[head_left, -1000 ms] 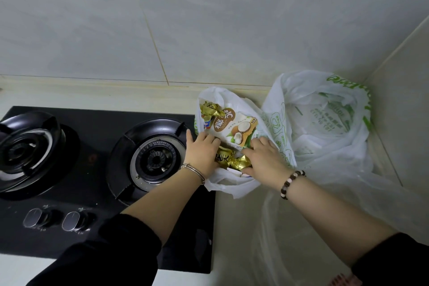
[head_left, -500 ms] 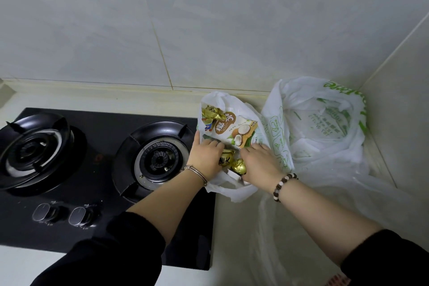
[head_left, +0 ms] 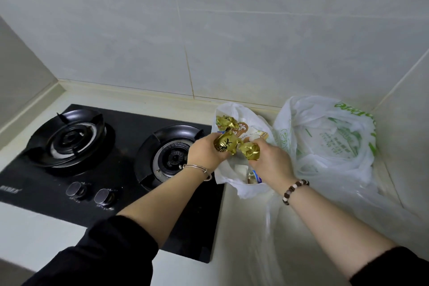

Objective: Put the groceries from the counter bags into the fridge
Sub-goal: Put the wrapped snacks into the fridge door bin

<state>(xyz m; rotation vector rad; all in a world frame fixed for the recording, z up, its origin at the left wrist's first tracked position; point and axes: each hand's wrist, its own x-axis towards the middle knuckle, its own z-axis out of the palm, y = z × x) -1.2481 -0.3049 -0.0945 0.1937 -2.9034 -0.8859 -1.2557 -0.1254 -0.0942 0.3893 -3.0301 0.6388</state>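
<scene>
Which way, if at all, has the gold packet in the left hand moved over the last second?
Yes: the gold packet rose out of the small white bag, now overlapping the coconut carton it lay below.

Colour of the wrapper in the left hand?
The wrapper in the left hand is gold with black lettering; best in the head view.
</scene>
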